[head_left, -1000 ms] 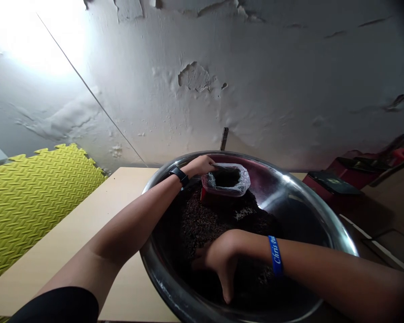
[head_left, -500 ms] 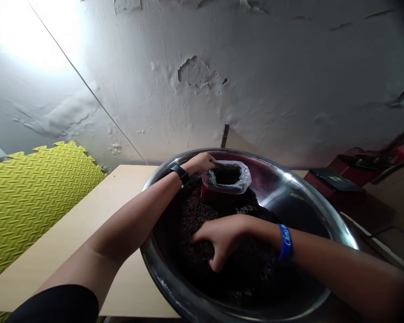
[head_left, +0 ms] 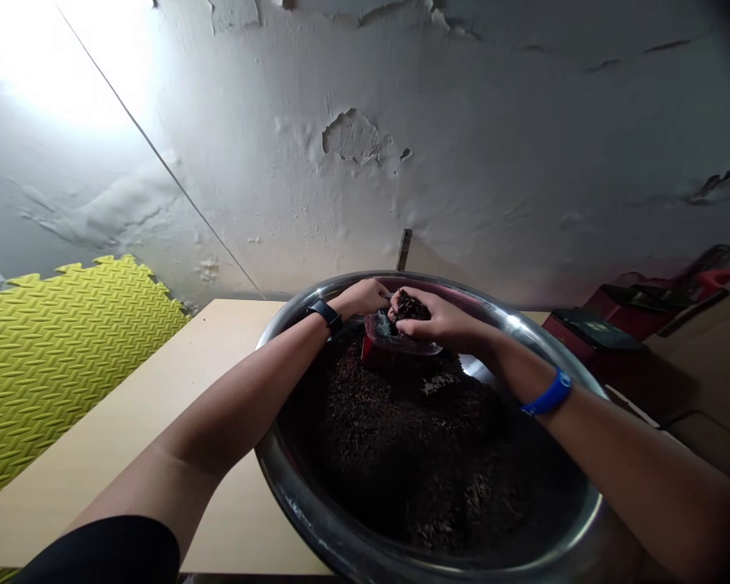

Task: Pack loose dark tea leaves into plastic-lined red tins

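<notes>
right hand [head_left: 441,319] cupped, fingers curled around dark crumbs [head_left: 410,307] just above the plastic bag [head_left: 382,334]; left hand [head_left: 358,298] pinching the bag's rim, the bag standing in the steel basin [head_left: 297,495].

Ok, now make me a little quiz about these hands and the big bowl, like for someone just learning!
1. True or false: the right hand holds dark crumbly stuff above a clear plastic bag.
2. What does the left hand have at its wrist? A) a black watch B) a yellow glove C) a red ribbon
3. Fill in the blank: the dark crumbly stuff lies in a big round bowl of shiny ____.

Key: 1 true; 2 A; 3 metal
</notes>
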Demonstrator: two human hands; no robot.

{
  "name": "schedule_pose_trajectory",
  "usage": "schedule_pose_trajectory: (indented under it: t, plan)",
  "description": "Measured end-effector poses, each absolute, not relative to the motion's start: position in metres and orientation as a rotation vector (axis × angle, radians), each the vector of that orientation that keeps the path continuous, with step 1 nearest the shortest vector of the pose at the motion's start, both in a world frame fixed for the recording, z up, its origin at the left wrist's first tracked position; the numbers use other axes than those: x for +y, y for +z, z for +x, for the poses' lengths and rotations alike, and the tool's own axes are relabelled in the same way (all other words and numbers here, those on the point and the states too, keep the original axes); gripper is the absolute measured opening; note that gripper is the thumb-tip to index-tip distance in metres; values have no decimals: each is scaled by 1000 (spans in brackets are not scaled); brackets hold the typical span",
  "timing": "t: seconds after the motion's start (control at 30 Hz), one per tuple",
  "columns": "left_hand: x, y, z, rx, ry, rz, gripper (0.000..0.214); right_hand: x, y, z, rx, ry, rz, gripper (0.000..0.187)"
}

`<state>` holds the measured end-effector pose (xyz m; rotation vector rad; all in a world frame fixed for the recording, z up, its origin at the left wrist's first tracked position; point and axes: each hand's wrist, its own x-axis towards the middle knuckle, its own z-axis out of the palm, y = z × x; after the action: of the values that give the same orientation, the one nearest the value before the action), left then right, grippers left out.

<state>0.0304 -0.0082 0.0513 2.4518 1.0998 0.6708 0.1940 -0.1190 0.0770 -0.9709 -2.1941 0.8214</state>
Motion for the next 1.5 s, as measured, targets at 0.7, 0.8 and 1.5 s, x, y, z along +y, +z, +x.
schedule_pose_trajectory:
  t: [0.7, 0.8, 1.5]
  plan:
    - [-15, 54, 32, 1122, 617, 2546, 26, -66, 34, 201, -2336, 112, -1388, 37]
    - [-16, 54, 32, 1114, 620, 2558, 24, -68, 33, 200, -2330, 78, -1466, 34]
    - [-18, 57, 33, 1128, 590, 2471, 25, -89, 52, 199, -2467, -318, -1346, 37]
